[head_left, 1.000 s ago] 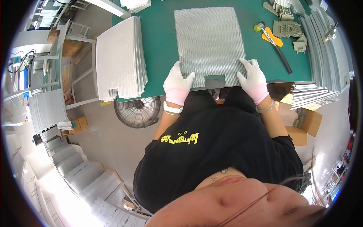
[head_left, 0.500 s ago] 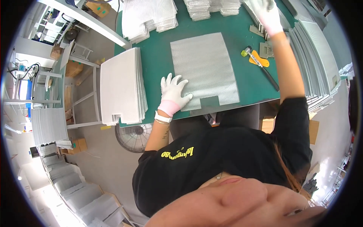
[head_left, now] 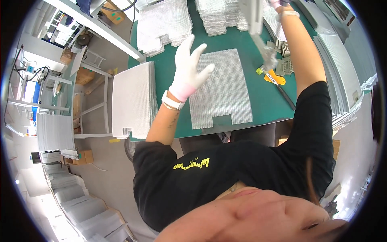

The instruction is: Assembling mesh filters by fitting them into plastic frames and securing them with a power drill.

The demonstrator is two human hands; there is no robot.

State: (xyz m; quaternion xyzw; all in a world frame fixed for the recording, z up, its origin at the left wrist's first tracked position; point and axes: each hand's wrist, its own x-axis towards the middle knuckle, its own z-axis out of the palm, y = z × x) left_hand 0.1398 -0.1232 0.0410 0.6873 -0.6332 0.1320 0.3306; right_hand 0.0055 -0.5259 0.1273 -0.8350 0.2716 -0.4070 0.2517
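Note:
On the green table lies a silvery mesh sheet [head_left: 221, 88] with a notch in its near edge. My left hand [head_left: 190, 70], in a white glove with a pink cuff, is raised over the sheet's left edge, fingers spread and holding nothing. My right hand [head_left: 278, 4], cut off by the top edge of the view, holds a long grey metal strip [head_left: 253, 20]. The strip is blurred by motion and hangs over the far right of the table. Its lower end passes in front of a hammer [head_left: 284, 96] with a black handle, lying on an orange-yellow piece [head_left: 277, 79].
A stack of white-faced panels [head_left: 133, 101] stands at the table's left. Stacked mesh sheets [head_left: 165, 24] and more mesh [head_left: 219, 18] lie along the far side. Small grey metal parts [head_left: 285, 66] sit near the hammer. Upright panels [head_left: 342, 68] line the right side.
My left hand has lifted off the mesh sheet and moved up and away. My right hand has brought the grey strip up into view. The whole view has shifted slightly.

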